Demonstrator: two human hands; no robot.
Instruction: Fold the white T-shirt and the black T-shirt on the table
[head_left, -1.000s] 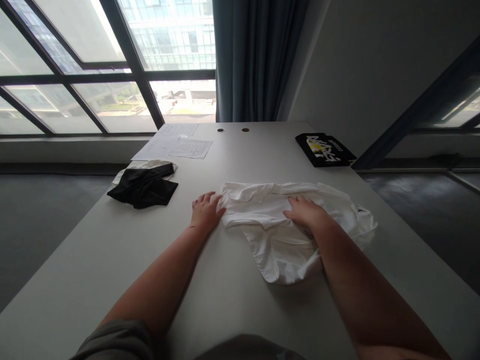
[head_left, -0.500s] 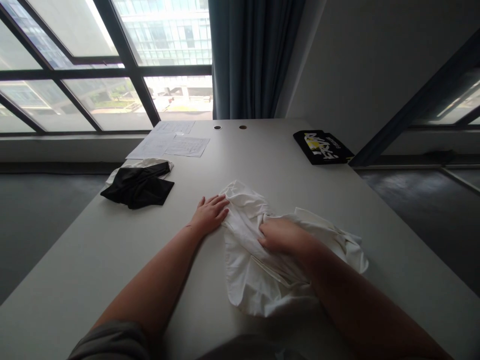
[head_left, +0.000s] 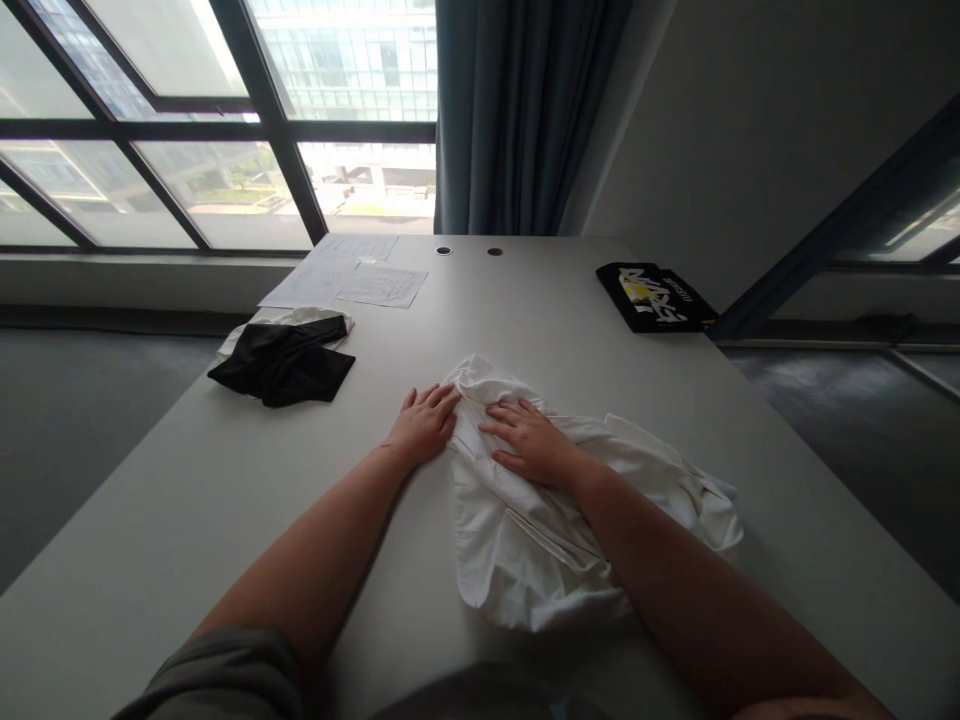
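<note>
A crumpled white garment [head_left: 540, 540] lies on the grey table [head_left: 187, 520] in front of me. My left hand [head_left: 424, 425] rests flat at the garment's left edge, fingers stretched out and touching the cloth. Flat on top of the garment's upper left part, close beside the left hand, lies my right hand [head_left: 529, 440] with its fingers spread. Neither hand grips anything.
A black garment [head_left: 285, 362] lies over a white one at the table's left edge. Printed sheets of paper [head_left: 352, 280] lie at the far left. A black folded item with yellow and white print [head_left: 654, 297] sits at the far right. Windows and a curtain stand behind the table.
My right hand slid left across the white garment, bunching it toward the left hand, then opened flat on it. The left hand stayed at the cloth's left edge.
</note>
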